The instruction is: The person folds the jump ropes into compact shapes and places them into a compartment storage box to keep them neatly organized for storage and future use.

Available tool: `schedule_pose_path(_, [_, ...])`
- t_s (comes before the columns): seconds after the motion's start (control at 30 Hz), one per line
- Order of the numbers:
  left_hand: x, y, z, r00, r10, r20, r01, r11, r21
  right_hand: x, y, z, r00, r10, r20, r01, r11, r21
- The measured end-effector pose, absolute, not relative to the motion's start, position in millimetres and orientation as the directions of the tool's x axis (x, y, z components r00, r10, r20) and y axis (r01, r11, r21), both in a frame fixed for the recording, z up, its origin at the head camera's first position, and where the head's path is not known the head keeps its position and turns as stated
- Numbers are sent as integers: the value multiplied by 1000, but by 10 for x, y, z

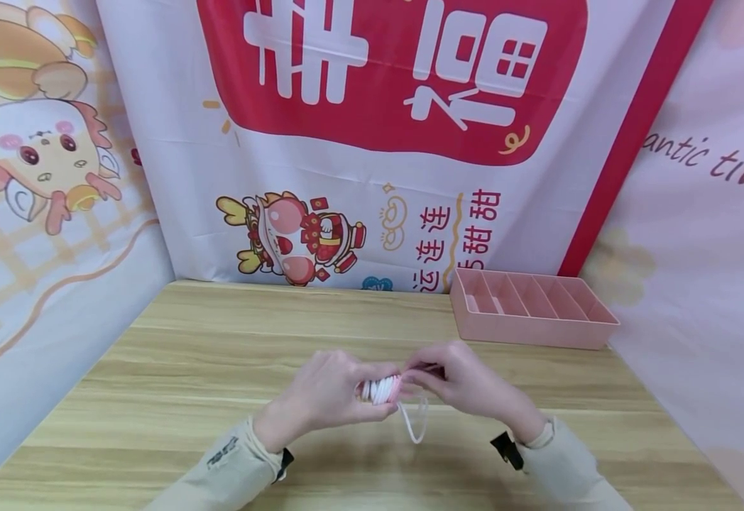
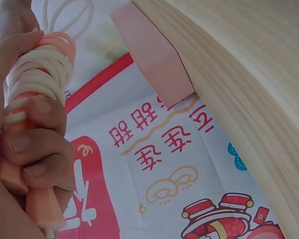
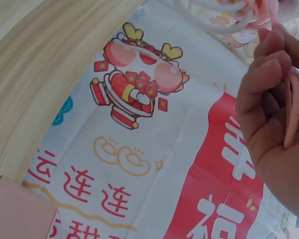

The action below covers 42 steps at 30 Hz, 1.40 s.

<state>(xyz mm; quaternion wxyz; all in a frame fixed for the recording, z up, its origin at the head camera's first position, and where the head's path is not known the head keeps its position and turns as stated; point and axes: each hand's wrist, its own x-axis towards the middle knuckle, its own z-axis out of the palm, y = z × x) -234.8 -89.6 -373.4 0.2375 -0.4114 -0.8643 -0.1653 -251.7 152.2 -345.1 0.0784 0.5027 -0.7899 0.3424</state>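
Observation:
My left hand (image 1: 327, 394) grips a bundled skipping rope (image 1: 381, 390) above the table. In the left wrist view its fingers curl round two peach-pink handles (image 2: 44, 211), with white cord (image 2: 42, 74) wound in several turns over them. Pink cord (image 2: 65, 42) is wrapped at the far end of the bundle. My right hand (image 1: 471, 380) is at that end and pinches a pink strand, and part of this strand (image 3: 292, 112) lies across its palm. A white loop (image 1: 418, 434) hangs loose below, between the hands.
A pink divided box (image 1: 532, 330) stands at the back right of the wooden table (image 1: 270, 319). Printed cloths (image 1: 174, 177) hang behind the table and along both sides.

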Motion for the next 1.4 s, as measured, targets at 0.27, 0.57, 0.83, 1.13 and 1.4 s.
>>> schedule_pose_path(0.27, [-2362, -896, -3765, -479, 636, 605, 814, 580, 35, -2609, 1581, -3440, -433, -706, 561, -889, 231, -396])
schedule_pose_path(0.57, [-2381, -895, -3798, -392, 612, 687, 842, 539, 0, -2637, 1581, -3456, -450, -684, 575, -885, 255, -389])
schedule_pose_path(0.83, [-2377, -860, -3819, -358, 544, 759, 843, 538, 12, -2662, 1548, -3502, -476, -658, 583, -867, 242, -435])
schedule_pose_path(1.13, [-2373, -861, -3800, -381, 523, 763, 806, 591, -2, -2671, 1571, -3516, -558, -626, 544, -809, 264, -526])
schedule_pose_path(1.4, [-2376, -858, -3795, -376, 531, 759, 814, 581, -4, -2666, 1604, -3497, -582, -636, 507, -793, 303, -529])
